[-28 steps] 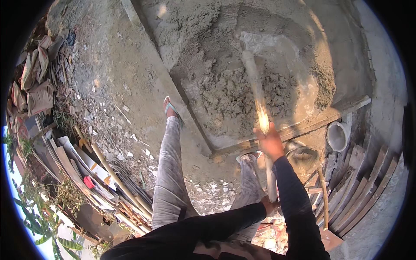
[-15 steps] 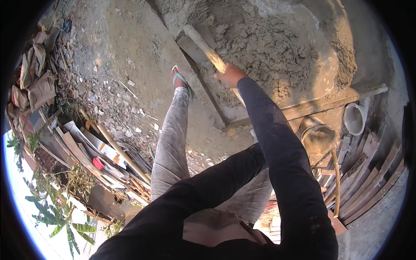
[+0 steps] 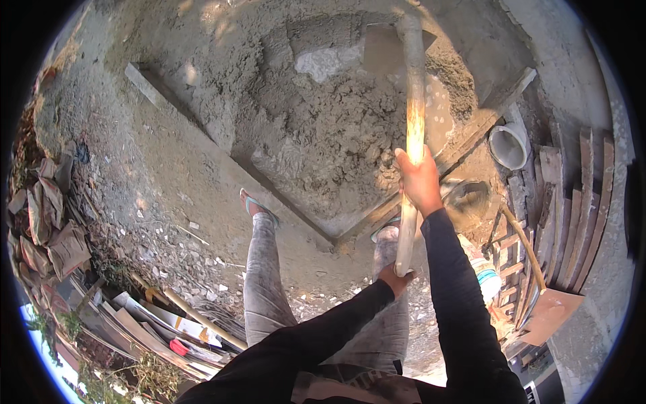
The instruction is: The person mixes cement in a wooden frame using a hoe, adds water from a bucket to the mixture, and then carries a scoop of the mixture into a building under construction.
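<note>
Your right hand (image 3: 420, 182) is wrapping tightly around the long wooden handle (image 3: 413, 114) about midway along it, fingers curled over the shaft and thumb toward you. Your left hand (image 3: 393, 276) is clamping on the near end of the same handle, down by your right knee, with the fingers closed around the butt of the wood. Both of your black sleeves are coming up from the lower edge to meet it.

The handle is running almost straight away from you, and its flat metal blade (image 3: 387, 47) is sitting at the far end, resting on the heap of wet grey mortar (image 3: 323, 128). A pale puddle (image 3: 323, 64) is lying in a hollow of the mix just left of the blade. The mortar is being held in by wooden boards (image 3: 289, 202) that are forming a corner right in front of your feet.

Your left foot in a sandal (image 3: 254, 205) is standing on the gritty ground just outside the board. To your right, a white bucket (image 3: 508, 145) is lying near the frame, with a rusty shovel (image 3: 548, 313) and stacked planks (image 3: 572, 202) beyond it. To your left, crumpled sacks (image 3: 50, 229) and scrap boards (image 3: 148, 323) are piling up.
</note>
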{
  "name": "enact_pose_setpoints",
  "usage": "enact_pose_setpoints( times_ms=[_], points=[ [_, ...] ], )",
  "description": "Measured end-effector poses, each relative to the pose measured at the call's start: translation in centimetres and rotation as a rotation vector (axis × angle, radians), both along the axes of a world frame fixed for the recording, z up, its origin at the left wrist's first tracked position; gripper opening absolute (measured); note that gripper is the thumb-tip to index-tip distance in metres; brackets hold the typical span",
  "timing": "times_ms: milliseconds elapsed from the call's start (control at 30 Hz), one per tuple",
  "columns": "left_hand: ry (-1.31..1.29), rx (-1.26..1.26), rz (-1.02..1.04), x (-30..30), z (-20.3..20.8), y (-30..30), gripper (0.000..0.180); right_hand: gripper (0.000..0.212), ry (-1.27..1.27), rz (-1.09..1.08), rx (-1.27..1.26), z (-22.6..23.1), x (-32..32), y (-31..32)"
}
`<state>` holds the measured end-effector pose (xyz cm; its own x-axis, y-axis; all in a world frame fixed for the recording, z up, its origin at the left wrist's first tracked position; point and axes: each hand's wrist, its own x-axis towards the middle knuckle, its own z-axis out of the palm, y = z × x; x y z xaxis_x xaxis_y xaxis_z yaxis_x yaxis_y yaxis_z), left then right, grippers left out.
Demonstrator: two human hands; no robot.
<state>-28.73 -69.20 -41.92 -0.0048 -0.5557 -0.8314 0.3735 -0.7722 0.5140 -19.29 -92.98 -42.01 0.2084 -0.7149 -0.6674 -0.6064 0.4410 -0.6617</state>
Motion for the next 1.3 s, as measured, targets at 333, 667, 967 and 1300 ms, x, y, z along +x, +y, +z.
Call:
enact_pose_setpoints(
  times_ms=[333,667,967,1300],
  points=[
    [-0.092,0.36,-0.138,15.1,-2.4,11.4,0.026,0.031,-0.118,-0.48,0.341,-15.0,3.6,11.5],
    [-0.474,-0.085,-0.572,9.7,-8.2,-10.1,0.044,0.031,-0.156,-0.749,0.044,-10.5,-8.9,-10.8],
    [-0.234,0.176,-0.598,24.9,-6.3,-4.2,0.054,0.031,-0.031,-0.779,0.205,-14.3,3.6,-3.8],
    [-0.361,0.246,-0.706,27.0,6.2,17.1,0.045,0.027,-0.358,-0.925,0.431,-2.1,4.4,18.9]
  ],
)
